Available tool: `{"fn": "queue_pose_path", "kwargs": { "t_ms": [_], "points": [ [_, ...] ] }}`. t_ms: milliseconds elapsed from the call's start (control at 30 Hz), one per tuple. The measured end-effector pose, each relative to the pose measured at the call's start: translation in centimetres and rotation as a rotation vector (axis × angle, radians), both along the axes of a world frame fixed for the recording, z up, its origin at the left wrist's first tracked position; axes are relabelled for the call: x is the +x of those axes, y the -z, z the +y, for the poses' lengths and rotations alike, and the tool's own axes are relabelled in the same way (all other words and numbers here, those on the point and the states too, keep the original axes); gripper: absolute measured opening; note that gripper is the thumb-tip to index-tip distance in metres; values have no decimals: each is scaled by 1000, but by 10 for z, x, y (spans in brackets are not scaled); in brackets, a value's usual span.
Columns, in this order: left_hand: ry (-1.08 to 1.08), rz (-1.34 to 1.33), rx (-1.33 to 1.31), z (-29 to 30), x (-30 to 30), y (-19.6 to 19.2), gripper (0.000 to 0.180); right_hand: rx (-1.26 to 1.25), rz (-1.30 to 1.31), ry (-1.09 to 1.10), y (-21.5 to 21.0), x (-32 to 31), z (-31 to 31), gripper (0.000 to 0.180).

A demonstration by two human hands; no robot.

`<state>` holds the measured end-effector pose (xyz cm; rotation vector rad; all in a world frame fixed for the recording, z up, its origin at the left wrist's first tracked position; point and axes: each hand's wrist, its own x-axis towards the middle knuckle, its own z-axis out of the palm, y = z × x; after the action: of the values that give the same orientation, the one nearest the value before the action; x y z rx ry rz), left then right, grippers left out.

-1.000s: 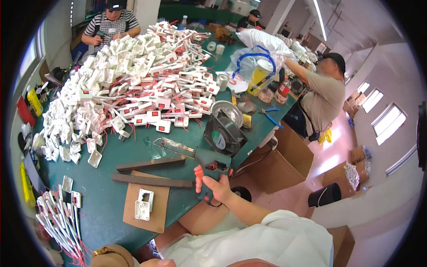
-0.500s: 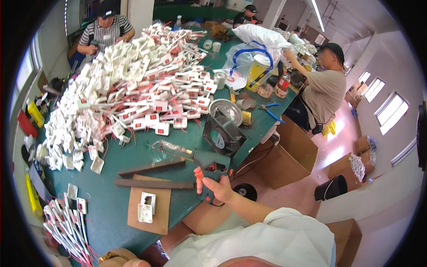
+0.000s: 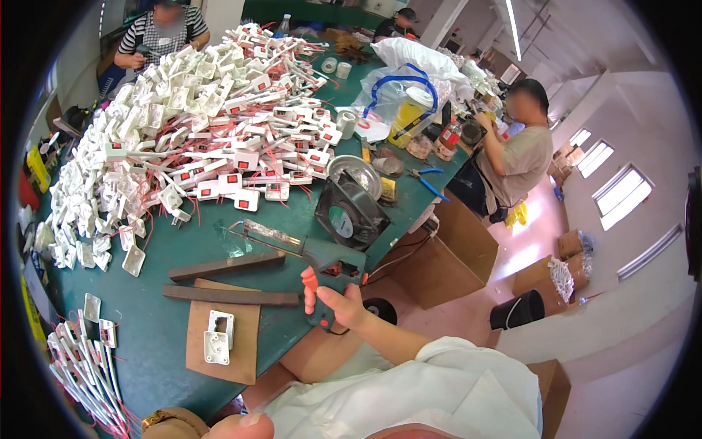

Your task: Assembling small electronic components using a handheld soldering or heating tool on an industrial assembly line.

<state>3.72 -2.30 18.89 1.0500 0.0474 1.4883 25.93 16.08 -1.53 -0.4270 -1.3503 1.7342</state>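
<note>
My right hand (image 3: 342, 304) is wrapped round the handle of a dark green soldering gun (image 3: 333, 256), whose long metal tip points left over the table. Below the tip lie two dark bars (image 3: 230, 294), one partly across a brown cardboard piece (image 3: 241, 355). On that cardboard sits a small white plastic housing (image 3: 219, 338), open side up, its two parts next to each other. Only a part of my left hand (image 3: 245, 426) shows at the lower edge, beside a gold-coloured band; what its fingers do is hidden.
A big heap of white switch housings with red wires (image 3: 212, 124) covers the far left of the green table (image 3: 153, 322). A bundle of white leads (image 3: 88, 366) lies near left. A black fan (image 3: 351, 216), metal bowl (image 3: 355, 175) and blue pliers (image 3: 431, 181) stand right. Co-workers sit beyond.
The whole view has shifted slightly, so table things appear further left and up. My right hand still grips the soldering gun. More of my left hand shows at the lower edge.
</note>
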Motion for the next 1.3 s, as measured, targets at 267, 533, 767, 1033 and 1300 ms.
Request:
{"fn": "queue_pose_path", "kwargs": {
  "t_ms": [267,533,767,1033,1300],
  "points": [
    [82,-6,0,5,-1,10,58,15,-38,17,6,-2,1,39],
    [133,46,5,7,9,12,61,-12,-5,28,8,1,-1,43],
    [161,100,39,9,19,24,64,-26,45,-7,6,-5,0,36],
    [223,110,125,18,32,48,67,-1,49,22,9,-7,-1,40],
    [226,120,151,22,51,50,70,64,-6,96,7,-5,4,46]
  ]
}}
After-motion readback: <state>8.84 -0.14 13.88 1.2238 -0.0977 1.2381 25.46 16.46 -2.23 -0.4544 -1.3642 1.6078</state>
